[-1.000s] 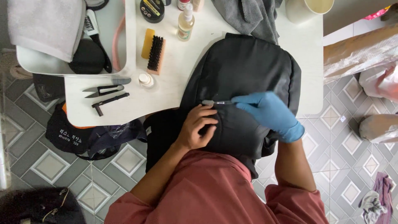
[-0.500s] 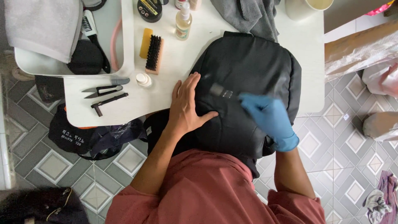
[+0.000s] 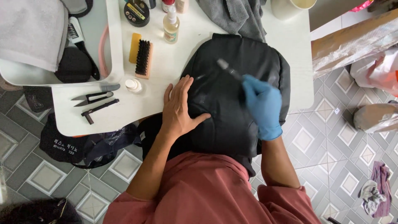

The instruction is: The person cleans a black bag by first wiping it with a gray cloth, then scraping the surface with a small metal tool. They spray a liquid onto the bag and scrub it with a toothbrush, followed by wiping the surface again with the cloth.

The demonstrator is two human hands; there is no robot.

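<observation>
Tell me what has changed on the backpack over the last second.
The left hand let go of its pinch near the small tool's tip, opened flat and slid to the left side of the black backpack, pressing it down. The gloved right hand kept its grip on the small tool and swung its tip up toward the top of the bag. The brush, spray bottle and scissors stayed put.

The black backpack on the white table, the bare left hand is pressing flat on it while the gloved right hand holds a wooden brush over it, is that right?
Not quite: the head view shows the blue-gloved right hand holding a slim pen-like tool, not a brush. The wooden brush lies on the table. The left hand does press the black backpack.
</observation>
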